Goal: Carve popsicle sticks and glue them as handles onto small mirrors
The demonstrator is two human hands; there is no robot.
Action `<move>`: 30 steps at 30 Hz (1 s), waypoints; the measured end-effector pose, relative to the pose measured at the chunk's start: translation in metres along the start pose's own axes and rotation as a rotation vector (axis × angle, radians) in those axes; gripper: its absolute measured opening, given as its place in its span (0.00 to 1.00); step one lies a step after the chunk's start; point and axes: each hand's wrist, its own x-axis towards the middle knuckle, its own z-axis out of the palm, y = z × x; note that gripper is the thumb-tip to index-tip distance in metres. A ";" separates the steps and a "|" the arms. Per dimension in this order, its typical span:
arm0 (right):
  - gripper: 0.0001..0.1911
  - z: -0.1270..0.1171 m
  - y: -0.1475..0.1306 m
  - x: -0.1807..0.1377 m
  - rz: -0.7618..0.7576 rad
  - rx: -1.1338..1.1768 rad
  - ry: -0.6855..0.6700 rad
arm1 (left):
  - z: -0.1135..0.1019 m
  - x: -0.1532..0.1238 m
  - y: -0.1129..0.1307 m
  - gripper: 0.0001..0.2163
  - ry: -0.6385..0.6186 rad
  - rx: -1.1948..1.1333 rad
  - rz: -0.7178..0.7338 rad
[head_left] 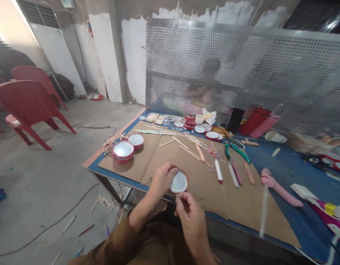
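Small, round, red-rimmed, white-faced drum (182,182) at near edge of brown cardboard sheet (156,156). Left hand (163,178) gripping its left rim; right hand (192,217) pinching thin pale strand (177,180) crossing face. Farther off, pale flat strip (152,131), green marks too small to read.

A smooth-faced disc (182,181) sits between left hand (162,179) and right hand (193,217); beyond them spread matt brown cardboard (152,154) and bare wooden sticks (189,152), with a glossy-topped drum (123,149) to their left and dully gleaming perforated metal sheeting (247,66) farther off.
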 end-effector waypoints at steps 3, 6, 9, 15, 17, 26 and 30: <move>0.19 -0.001 0.003 0.001 0.037 0.048 0.034 | -0.001 -0.001 0.000 0.08 -0.015 -0.024 -0.003; 0.21 -0.004 0.002 0.003 0.095 0.118 0.038 | -0.002 -0.001 0.002 0.08 -0.019 -0.042 0.004; 0.21 -0.006 -0.002 0.001 0.150 0.138 0.036 | -0.003 -0.002 0.003 0.08 0.003 -0.059 0.002; 0.22 -0.007 -0.001 -0.002 0.290 0.462 0.127 | 0.000 -0.001 -0.002 0.09 0.051 -0.112 0.014; 0.21 -0.009 0.000 -0.001 0.282 0.513 0.166 | 0.001 -0.002 -0.004 0.09 0.058 -0.142 0.020; 0.16 -0.023 -0.014 0.032 -0.290 -0.234 0.191 | -0.002 -0.007 -0.006 0.08 -0.047 -0.088 0.096; 0.17 -0.019 -0.017 0.046 -0.201 -0.277 0.162 | -0.001 -0.007 -0.009 0.07 -0.055 -0.078 0.113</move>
